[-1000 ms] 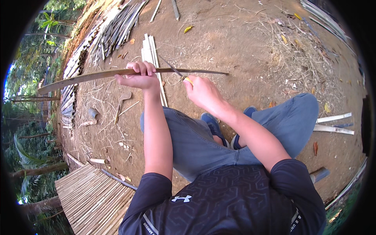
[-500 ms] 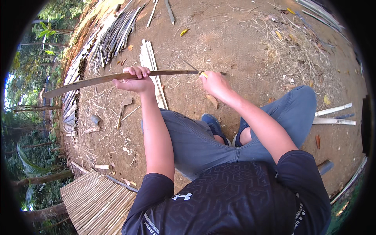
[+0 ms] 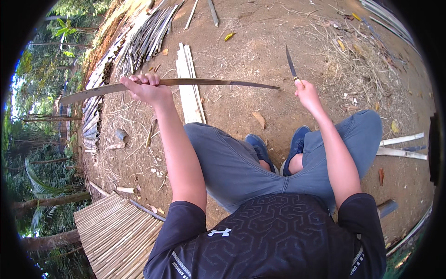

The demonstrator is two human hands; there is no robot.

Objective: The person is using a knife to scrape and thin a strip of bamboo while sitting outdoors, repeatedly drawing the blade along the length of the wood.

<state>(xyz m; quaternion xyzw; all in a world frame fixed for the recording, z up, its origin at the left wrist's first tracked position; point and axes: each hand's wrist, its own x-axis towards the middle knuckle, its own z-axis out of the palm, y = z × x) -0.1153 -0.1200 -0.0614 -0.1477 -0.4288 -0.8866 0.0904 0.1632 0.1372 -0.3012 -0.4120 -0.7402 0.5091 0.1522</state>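
Note:
My left hand (image 3: pixel 147 88) is closed round a long, slightly curved bamboo strip (image 3: pixel 200 82), left of its middle. The strip lies crosswise ahead of my knees, its wide end far left and its narrow end pointing right. In my right hand (image 3: pixel 306 94) is a knife (image 3: pixel 291 63) with a yellowish band at the handle; its dark, pointed blade stands forward, away from me. Blade and strip are apart, with bare ground between them. Most of the knife's handle is hidden in my fist.
Pale split strips (image 3: pixel 188 69) lie on the ground beyond my left knee. A stack of slats (image 3: pixel 148 37) sits at the far left, and a slatted bamboo panel (image 3: pixel 116 232) at the near left. Shavings (image 3: pixel 357 69) litter the right side. More strips (image 3: pixel 402 139) lie beyond my right knee.
The knife has come off the strip; my right hand has moved right, and the blade now points forward. My left hand has shifted slightly left, still gripping the strip, whose narrow end now shows.

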